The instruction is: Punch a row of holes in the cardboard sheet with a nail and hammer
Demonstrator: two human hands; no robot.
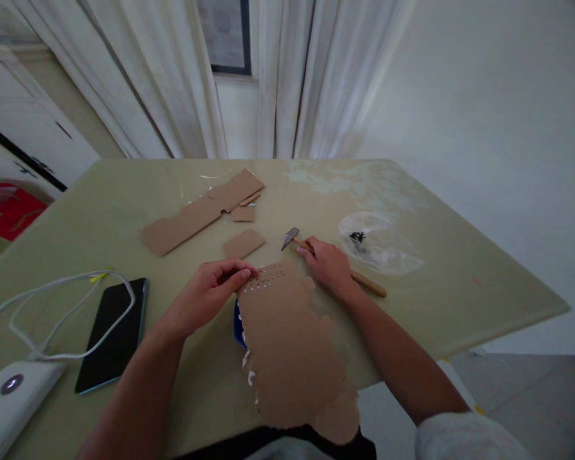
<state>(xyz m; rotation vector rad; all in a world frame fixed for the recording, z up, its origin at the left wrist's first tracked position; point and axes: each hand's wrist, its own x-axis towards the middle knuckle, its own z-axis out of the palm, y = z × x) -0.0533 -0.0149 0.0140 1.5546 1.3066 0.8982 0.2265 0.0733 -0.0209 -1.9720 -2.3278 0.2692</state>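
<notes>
Olive-green and lit from a curtained window, your table [412, 300] carries the work close to its near edge, where a torn cardboard sheet [292, 345] hangs over toward you with a row of small pale studs or holes along its far end; something blue shows under its left side, too hidden to name. Your left hand [206, 294] rests there, fingers curled together and pinching at the sheet's far-left corner by that row. Just right of it, your right hand [328, 265] has its grip wrapped around the wooden handle of a small hammer [292, 237], whose head lies on the table just beyond the sheet. By my reading you are steadying the piece for a tap; the next move calls for keeping those left fingertips out from under the head. Toward the left edge lie a dark phone [112, 335] and a white cable [67, 300]. Farther off sit cardboard scraps [196, 214] and a clear plastic bag [378, 246].
</notes>
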